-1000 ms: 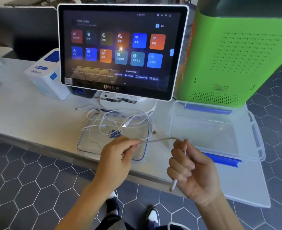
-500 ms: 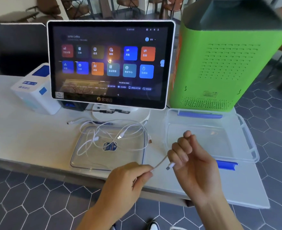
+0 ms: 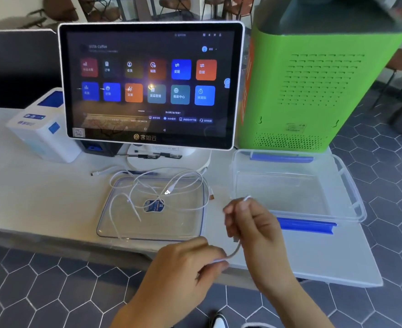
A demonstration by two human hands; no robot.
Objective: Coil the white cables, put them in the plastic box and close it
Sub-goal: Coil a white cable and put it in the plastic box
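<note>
Loose white cables (image 3: 152, 190) lie tangled across a clear lid (image 3: 195, 230) with a blue sticker, in front of the screen. One white cable (image 3: 236, 249) arcs between my hands. My left hand (image 3: 185, 263) pinches it near the table's front edge. My right hand (image 3: 252, 223) is closed around its end, with a loop showing above the fingers. The open clear plastic box (image 3: 351, 185) with blue clips stands empty to the right, just behind my right hand.
A touchscreen terminal (image 3: 150, 84) on a white stand stands behind the lid. A tall green machine (image 3: 313, 86) rises behind the box. A white and blue device (image 3: 41, 133) sits at the left. The table edge runs along the hexagon-tiled floor (image 3: 41, 280).
My left hand has drawn back toward me and lower. My right hand has turned and wound more of the cable around its fingers, so the stretch between my hands is shorter.
</note>
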